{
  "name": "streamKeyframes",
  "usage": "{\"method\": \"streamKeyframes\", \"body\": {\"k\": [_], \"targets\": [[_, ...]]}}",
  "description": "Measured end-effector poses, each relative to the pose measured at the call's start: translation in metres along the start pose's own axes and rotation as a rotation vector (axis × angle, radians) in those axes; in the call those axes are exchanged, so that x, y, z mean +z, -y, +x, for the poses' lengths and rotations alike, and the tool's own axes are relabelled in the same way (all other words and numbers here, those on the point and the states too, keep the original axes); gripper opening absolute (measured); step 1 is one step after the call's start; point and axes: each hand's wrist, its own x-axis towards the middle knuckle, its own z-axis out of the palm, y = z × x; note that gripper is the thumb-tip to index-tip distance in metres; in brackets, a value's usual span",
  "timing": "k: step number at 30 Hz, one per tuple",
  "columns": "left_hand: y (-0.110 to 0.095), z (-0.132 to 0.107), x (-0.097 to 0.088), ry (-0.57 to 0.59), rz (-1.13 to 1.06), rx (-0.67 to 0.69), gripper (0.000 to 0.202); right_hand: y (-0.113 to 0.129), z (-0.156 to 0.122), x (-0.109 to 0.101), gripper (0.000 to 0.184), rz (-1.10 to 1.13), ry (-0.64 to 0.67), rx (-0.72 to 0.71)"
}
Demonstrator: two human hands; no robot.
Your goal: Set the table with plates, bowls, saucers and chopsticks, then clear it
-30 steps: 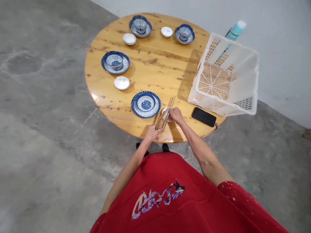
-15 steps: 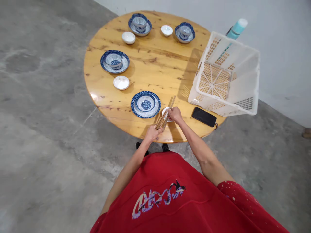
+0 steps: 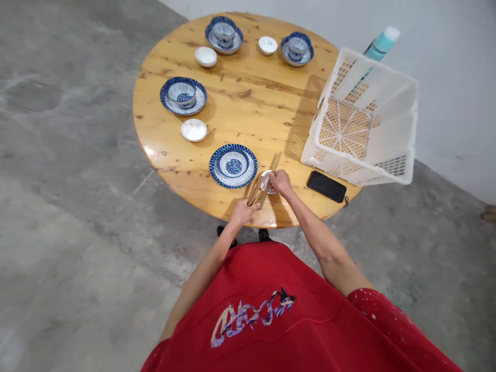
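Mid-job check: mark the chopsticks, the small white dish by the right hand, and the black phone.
Chopsticks (image 3: 260, 192): head view, on the shafts.
Small white dish (image 3: 264, 182): head view, on its rim.
Black phone (image 3: 326, 186): head view, on its upward face.

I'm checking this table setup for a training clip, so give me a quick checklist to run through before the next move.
1. Wooden chopsticks gripped by the left hand: ok, it closes around their lower ends.
2. Right hand secure on the chopsticks: cannot tell, its fingers are partly hidden.
3. Small white dish resting flat: cannot tell, the hands and chopsticks cover much of it.
4. Chopsticks apart from the blue-and-white plate: ok.
5. Black smartphone apart from the right hand: ok.
6. White plastic basket stable near the edge of the round wooden table: cannot tell from this view.
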Motion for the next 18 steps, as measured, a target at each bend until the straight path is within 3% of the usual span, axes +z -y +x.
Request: {"method": "streamKeyframes", "body": {"k": [4, 12, 18], "targets": [[0.002, -0.011, -0.015, -0.013, -0.022, 0.022, 0.029, 0.000, -0.001, 0.000, 0.032, 0.034, 0.031, 0.023], [0.002, -0.046, -0.056, -0.149, -0.110, -0.011, 0.032, 0.002, -0.001, 0.000, 0.034, -0.062, -0.005, -0.009], [0.003, -0.068, -0.075, -0.247, -0.274, -0.070, 0.038, 0.007, -0.007, -0.007, 0.037, -0.146, -0.026, -0.014]]}}
